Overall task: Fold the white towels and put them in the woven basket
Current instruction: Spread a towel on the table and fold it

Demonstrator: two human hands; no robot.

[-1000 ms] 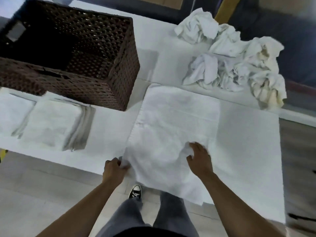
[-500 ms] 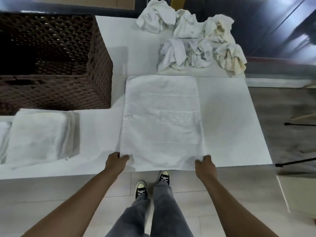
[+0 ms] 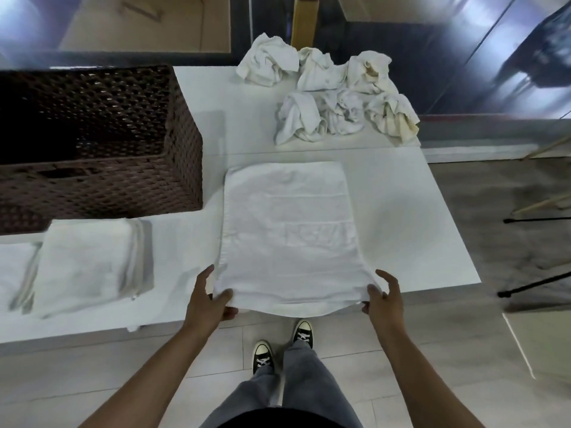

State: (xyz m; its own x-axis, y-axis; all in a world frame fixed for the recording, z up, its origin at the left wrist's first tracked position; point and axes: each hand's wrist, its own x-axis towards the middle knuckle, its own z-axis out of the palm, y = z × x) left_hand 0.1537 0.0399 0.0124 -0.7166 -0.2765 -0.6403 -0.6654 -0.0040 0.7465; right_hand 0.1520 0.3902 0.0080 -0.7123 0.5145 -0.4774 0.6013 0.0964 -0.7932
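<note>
Resting on white table, basket & towels; tiled floor.

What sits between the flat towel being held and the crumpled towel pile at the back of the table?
Nothing: in the head view, only bare white table top separates the flat white towel from the pile of crumpled white towels.

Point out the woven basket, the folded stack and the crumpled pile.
woven basket (image 3: pixel 182 168): head view, right side wall.
folded stack (image 3: pixel 83 264): head view, top towel's middle.
crumpled pile (image 3: pixel 333 97): head view, pile's middle.
</note>
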